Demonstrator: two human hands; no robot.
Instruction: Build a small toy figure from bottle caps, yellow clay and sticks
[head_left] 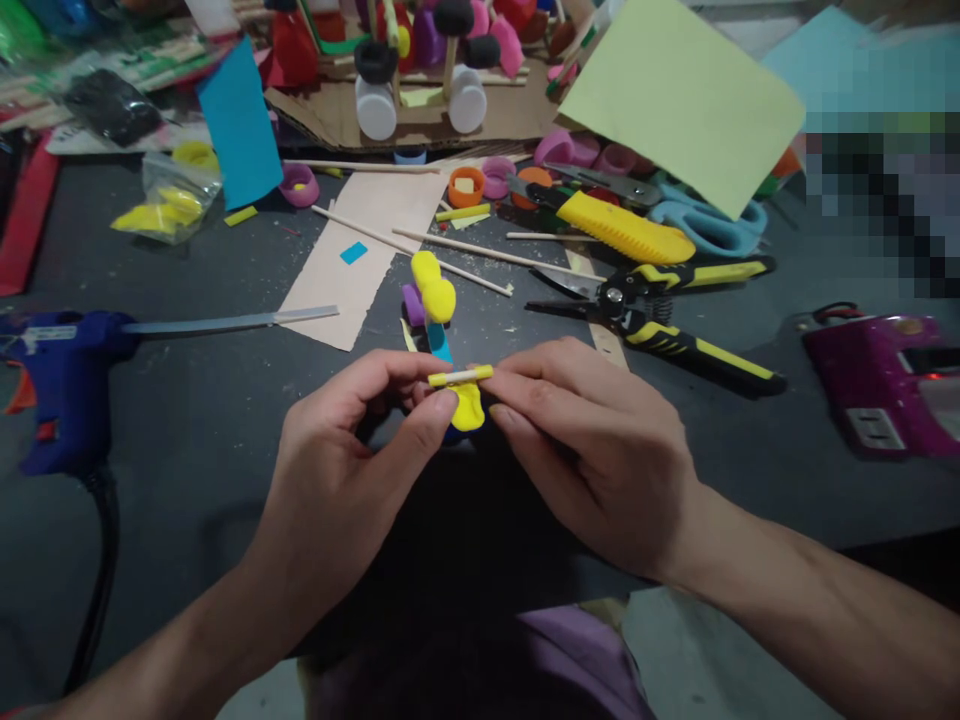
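Observation:
Between my hands is a small craft model with a yellow clay piece [468, 408], a blue strip [439, 342] and yellow clay lumps [437, 298]. A short white stick with yellow ends [460, 377] lies across it. My left hand [360, 450] is closed on the model, its thumb against the yellow clay. My right hand [600, 450] is closed too, thumb and forefinger pinched at the stick's right end. The model's underside is mostly hidden by my fingers. A small purple piece [412, 304] shows just beyond the blue strip.
A blue glue gun [71, 390] lies at left, yellow-black wire strippers [675, 320] at right. Beyond are a yellow cutter [626, 228], blue scissors [712, 225] and thin wooden sticks [487, 252]. A purple device [874, 380] sits far right; a wheeled model [420, 105] stands behind.

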